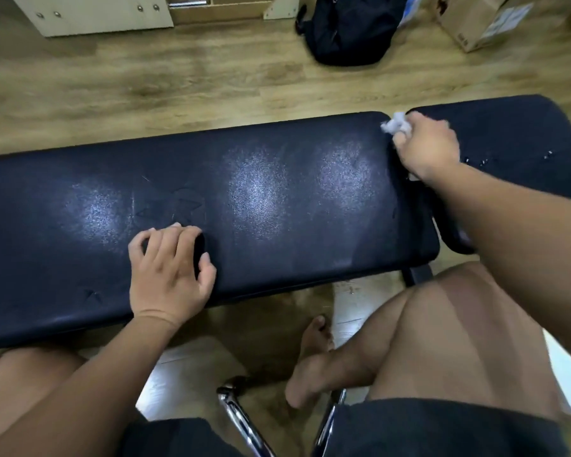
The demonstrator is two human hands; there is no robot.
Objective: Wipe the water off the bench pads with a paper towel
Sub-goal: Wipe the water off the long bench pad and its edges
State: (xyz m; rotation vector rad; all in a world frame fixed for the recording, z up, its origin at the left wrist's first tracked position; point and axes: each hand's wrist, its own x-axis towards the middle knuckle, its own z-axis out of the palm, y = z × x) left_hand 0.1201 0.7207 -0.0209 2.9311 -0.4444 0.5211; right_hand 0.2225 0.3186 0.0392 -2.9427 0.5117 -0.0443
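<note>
- Bare knees nearest the lens, at five and seven o'clock, with dark shorts (pixel 442 430) below them and one bare foot (pixel 310 364) on the floor between.
- Left hand (pixel 168 275) at about seven o'clock of centre, resting on the near edge of the long bench pad (pixel 277 199); fingers loosely bent, tips touching the vinyl, thumb spread to the right, grasping nothing.
- Right hand (pixel 426 146) at two o'clock, clenched round a crumpled paper towel (pixel 396 125); white wad poking out at the hand's eleven o'clock side, right at the far right corner of the long pad, over the gap between the two pads.
- Whether the towel actually touches the vinyl: cannot tell.
- Long pad dark navy, lying across the view from nine to three o'clock, glossy with three pale reflections of light; faint creases near its middle.
- Second bench pad (pixel 508 133) at two to three o'clock, just beside the long one and separated by a narrow gap; small shiny water droplets (pixel 485 159) scattered on it just right of the right wrist.
- Chrome chair legs (pixel 241 420) at six o'clock, under the knees.
- Wood-look floor (pixel 145 84) beyond the bench, toward twelve o'clock.
- Black backpack (pixel 350 28) at one o'clock on the floor, well apart from the bench.
- Cardboard box (pixel 482 24) further right at the top edge, near the backpack.
- Pale cabinet (pixel 89 14) at eleven o'clock, small round fittings on its face.
</note>
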